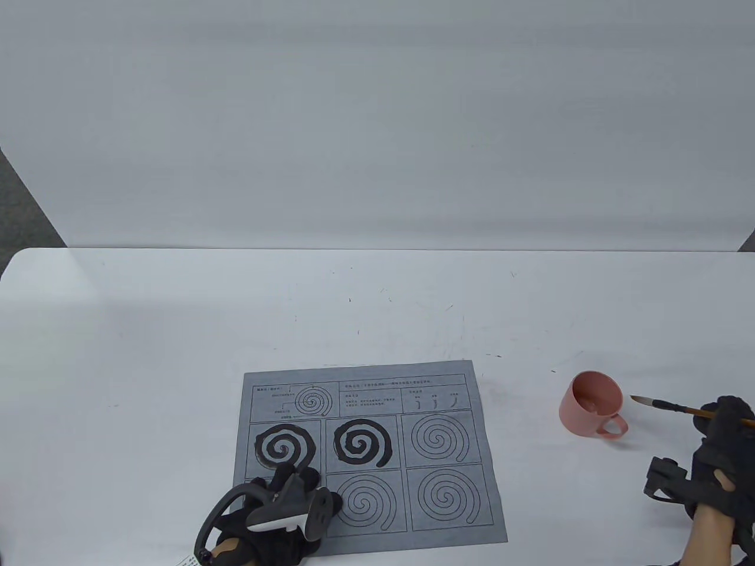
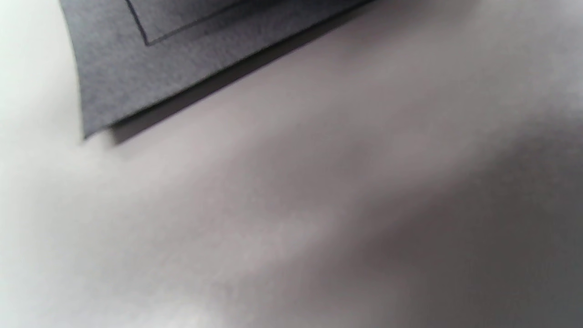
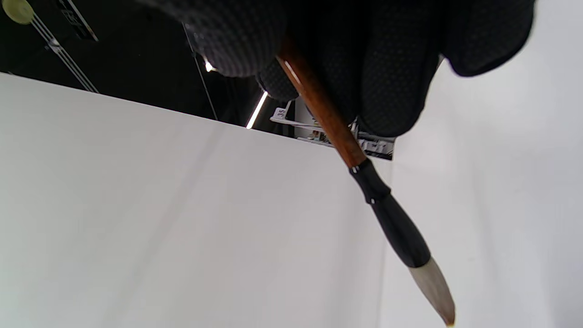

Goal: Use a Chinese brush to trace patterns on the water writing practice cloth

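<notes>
We are working at a white table [image 1: 147,354] with both gloved hands. Our right hand [image 1: 722,454], at about four o'clock on the table, is gripping the Chinese brush [image 1: 678,407] by its brown shaft; in the right wrist view the gloved fingers [image 3: 391,68] are closing around that shaft [image 3: 319,102] and the black ferrule and pale tip [image 3: 432,291] are pointing down to five o'clock. In the table view the brush is lying almost level, with its tip aiming toward nine o'clock, just beside the pink cup [image 1: 593,413] but apart from it. The cup is standing upright, with its handle at about five o'clock of its body.

The grey practice cloth [image 1: 368,457] is lying flat at six o'clock on the table, well apart from the cup. Two spirals in its middle row are showing thick dark strokes, at the left [image 1: 285,446] and the centre [image 1: 363,443]; the other spirals are showing only thin outlines. Our left hand [image 1: 277,513] is resting on the cloth's seven o'clock corner, fingers spread flat and grasping nothing. In the left wrist view, only a corner of the cloth [image 2: 136,68] is showing, against the table.
</notes>
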A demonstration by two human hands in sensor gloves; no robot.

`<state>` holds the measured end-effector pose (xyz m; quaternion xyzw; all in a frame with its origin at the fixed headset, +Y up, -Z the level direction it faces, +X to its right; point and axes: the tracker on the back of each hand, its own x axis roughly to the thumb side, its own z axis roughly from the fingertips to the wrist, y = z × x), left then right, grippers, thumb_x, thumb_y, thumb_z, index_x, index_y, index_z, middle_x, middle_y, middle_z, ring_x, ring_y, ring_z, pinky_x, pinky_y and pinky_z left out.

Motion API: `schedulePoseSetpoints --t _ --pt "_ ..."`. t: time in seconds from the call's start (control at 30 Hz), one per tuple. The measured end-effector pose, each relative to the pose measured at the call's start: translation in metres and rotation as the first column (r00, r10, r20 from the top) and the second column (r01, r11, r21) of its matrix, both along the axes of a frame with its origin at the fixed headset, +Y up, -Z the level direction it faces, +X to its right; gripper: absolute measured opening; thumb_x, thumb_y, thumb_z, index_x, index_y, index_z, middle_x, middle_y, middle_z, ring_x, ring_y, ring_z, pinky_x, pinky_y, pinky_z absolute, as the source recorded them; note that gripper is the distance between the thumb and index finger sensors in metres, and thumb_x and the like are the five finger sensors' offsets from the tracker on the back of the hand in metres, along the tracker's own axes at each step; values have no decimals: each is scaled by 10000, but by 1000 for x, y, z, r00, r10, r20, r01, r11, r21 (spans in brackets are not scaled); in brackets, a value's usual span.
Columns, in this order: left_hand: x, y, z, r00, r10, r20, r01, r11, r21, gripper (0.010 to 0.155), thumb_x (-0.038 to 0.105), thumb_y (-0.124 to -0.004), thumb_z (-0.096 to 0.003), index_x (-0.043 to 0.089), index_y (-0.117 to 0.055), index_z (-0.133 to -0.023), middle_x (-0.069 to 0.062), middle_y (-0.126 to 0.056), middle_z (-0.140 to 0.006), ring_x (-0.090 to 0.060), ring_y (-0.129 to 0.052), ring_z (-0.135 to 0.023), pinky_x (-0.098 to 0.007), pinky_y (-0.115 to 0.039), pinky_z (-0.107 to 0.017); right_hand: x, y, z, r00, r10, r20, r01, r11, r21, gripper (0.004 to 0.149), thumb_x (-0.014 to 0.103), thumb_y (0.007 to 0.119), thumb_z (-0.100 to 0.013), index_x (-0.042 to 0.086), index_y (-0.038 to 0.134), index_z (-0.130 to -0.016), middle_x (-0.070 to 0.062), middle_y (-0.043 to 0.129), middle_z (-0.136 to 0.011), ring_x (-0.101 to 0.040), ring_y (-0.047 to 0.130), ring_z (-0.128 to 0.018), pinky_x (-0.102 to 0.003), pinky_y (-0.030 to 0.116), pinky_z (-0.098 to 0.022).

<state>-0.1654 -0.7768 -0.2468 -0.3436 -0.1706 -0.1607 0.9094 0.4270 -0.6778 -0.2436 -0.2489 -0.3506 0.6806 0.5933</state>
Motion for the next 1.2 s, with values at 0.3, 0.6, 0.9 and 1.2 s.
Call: schedulePoseSetpoints --t 0.3,0.6,0.9,1.2 --pt "1 0 1 1000 -3 -2 3 1000 -1 736 571 -405 -398 577 157 -873 37 247 -1040 -402 121 -1061 -695 -205 -782 -10 -9 -15 964 -147 -222 146 989 -23 349 169 737 -480 99 743 -821 -250 748 -935 -480 848 -756 -674 658 -553" --pt "2 0 1 1000 -3 -3 3 1000 -1 737 572 -409 -399 577 153 -876 37 240 -1043 -402 116 -1064 -694 -211 -784 8 -16 -3 968 -228 -102 230 973 10 372 190 776 -478 107 772 -840 -223 824 -898 -448 913 -714 -640 709 -534" --pt "2 0 1 1000 -5 -2 5 1000 0 736 570 -405 -398 574 157 -874 35 243 -1041 -404 117 -1063 -695 -209 -783 -9 -9 -14 964 -149 -218 159 987 27 387 164 779 -462 100 773 -844 -220 834 -903 -444 920 -729 -638 708 -544" --pt "2 0 1 1000 -9 -1 9 1000 1 737 570 -398 -396 571 165 -871 33 250 -1039 -407 122 -1060 -696 -207 -782 -2 -18 -16 898 -285 -334 301 954 -4 357 127 752 -471 109 766 -827 -224 786 -933 -500 807 -806 -688 619 -577"
